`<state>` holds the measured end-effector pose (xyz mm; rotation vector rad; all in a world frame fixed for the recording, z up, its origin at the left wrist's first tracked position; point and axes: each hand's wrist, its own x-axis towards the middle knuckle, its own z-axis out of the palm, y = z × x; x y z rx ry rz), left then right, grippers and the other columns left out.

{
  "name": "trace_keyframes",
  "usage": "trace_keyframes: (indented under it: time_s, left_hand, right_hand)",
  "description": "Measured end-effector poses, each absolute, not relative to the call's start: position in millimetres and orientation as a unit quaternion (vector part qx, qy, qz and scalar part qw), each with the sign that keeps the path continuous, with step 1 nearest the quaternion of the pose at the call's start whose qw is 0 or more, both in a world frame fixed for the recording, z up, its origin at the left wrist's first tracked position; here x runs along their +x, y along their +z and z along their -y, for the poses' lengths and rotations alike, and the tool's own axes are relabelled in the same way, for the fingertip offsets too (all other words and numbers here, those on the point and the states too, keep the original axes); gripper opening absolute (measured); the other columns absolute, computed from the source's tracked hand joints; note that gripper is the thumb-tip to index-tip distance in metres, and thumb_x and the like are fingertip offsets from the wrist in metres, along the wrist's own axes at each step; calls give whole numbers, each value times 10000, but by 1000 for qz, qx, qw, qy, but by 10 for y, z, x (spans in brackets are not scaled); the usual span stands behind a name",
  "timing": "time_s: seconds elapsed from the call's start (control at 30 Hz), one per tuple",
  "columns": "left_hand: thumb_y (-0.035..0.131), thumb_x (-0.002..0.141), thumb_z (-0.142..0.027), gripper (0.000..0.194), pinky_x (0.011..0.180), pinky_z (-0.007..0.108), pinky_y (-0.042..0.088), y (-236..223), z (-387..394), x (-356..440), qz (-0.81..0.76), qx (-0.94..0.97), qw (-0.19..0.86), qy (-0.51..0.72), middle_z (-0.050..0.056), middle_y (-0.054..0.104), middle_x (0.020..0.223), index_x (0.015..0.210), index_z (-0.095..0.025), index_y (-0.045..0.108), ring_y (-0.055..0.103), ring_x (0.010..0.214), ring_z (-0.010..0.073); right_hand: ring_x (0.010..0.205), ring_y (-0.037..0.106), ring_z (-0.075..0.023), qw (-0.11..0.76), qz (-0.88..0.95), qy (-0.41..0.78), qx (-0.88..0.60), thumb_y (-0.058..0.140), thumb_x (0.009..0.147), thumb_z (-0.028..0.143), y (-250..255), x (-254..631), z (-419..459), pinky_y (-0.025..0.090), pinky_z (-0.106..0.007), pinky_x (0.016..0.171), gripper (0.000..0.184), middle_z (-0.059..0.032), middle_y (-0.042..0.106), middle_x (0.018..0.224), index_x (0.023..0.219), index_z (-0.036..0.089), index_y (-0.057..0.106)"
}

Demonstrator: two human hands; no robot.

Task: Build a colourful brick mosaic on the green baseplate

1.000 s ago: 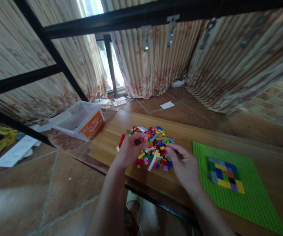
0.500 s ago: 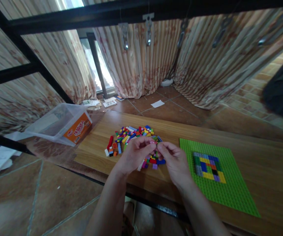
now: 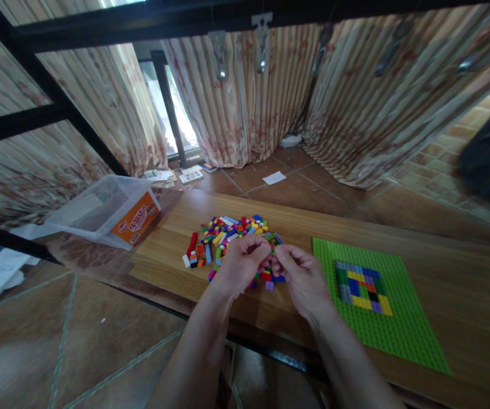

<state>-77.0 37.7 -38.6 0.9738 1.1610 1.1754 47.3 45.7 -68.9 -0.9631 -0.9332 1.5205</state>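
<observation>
Over the pile of mixed toy bricks (image 3: 231,227), my left hand (image 3: 247,261) and my right hand (image 3: 300,275) meet almost fingertip to fingertip. Thumb and forefinger are pinched together on both; whatever sits between them is too small and covered to name. Part of the pile is hidden behind my fingers, and a purple brick (image 3: 269,286) lies just below them. Right of my right hand lies a green baseplate (image 3: 402,341) bearing a low, roughly square block of joined bricks (image 3: 361,288) in blue, yellow, green, grey, purple, red and black.
A clear plastic box (image 3: 95,227) with an orange label stands left of the wooden board (image 3: 163,278). Several bricks, among them a long red one (image 3: 192,243), lie at the pile's left side. A black metal bar (image 3: 163,25) crosses overhead before the curtains (image 3: 245,102).
A pinkish piece that showed at my left fingertips is no longer visible. Both hands stay over the pile with nearly the same pinch, and the view has shifted slightly.
</observation>
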Motion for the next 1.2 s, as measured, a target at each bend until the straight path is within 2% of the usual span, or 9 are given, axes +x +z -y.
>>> trace_keyframes:
  time_s: [0.17, 0.27, 0.4, 0.5, 0.63, 0.73, 0.97, 1.2]
  left_hand:
    - [668, 782, -351, 234, 547, 179, 424, -372, -377, -796, -483, 386, 604, 503, 10, 630, 655, 731, -124, 646, 558, 576, 85]
    - [665, 802, -347, 228, 543, 175, 428, -372, -382, -796, -490, 385, 601, 501, 14, 639, 658, 746, -126, 652, 570, 581, 88]
    - [663, 812, -328, 215, 519, 170, 413, -382, -385, -790, -504, 404, 584, 492, 5, 639, 660, 731, -130, 648, 552, 552, 79]
    - [647, 821, -306, 192, 521, 174, 417, -400, -386, -783, -503, 416, 581, 487, -2, 635, 659, 743, -131, 643, 546, 541, 77]
    - [625, 836, -286, 164, 533, 188, 435, -446, -394, -769, -507, 426, 574, 482, 0, 637, 674, 776, -133, 623, 557, 554, 88]
    - [599, 860, -276, 149, 551, 199, 446, -493, -400, -760, -507, 469, 536, 485, -4, 623, 690, 790, -145, 601, 561, 582, 98]
    - [486, 917, -188, 135, 714, 248, 452, -505, -362, -738, -556, 633, 324, 430, 0, 630, 778, 852, -185, 605, 593, 741, 138]
    - [470, 919, -185, 142, 696, 254, 452, -460, -357, -731, -589, 618, 305, 423, 10, 638, 786, 828, -187, 579, 595, 738, 148]
  right_hand:
    - [618, 536, -101, 515, 288, 726, -353, 752, 718, 376, -669, 494, -474, 443, -218, 554, 207, 1, 642, 682, 705, 180, 685]
    - [616, 536, -100, 510, 247, 751, -340, 723, 697, 323, -653, 513, -486, 431, -209, 515, 150, 6, 644, 717, 754, 188, 694]
    - [529, 469, -75, 504, 284, 728, -367, 740, 715, 425, -616, 479, -469, 329, -187, 418, 256, 9, 630, 690, 756, 180, 678]
    - [453, 382, -48, 514, 331, 682, -401, 793, 678, 472, -611, 435, -453, 235, -176, 385, 341, 41, 561, 571, 685, 170, 633]
    - [441, 353, -39, 539, 344, 641, -423, 832, 634, 466, -648, 424, -452, 230, -178, 395, 363, 66, 500, 514, 684, 167, 633]
    - [435, 328, -35, 550, 345, 627, -431, 839, 625, 458, -678, 446, -457, 217, -185, 391, 358, 69, 478, 502, 669, 165, 639]
    - [446, 321, -33, 525, 336, 631, -462, 857, 592, 446, -689, 487, -461, 194, -176, 385, 353, 65, 463, 502, 647, 162, 655]
    - [473, 337, -35, 490, 375, 638, -461, 845, 627, 459, -702, 507, -439, 216, -170, 399, 345, 50, 505, 565, 754, 167, 710]
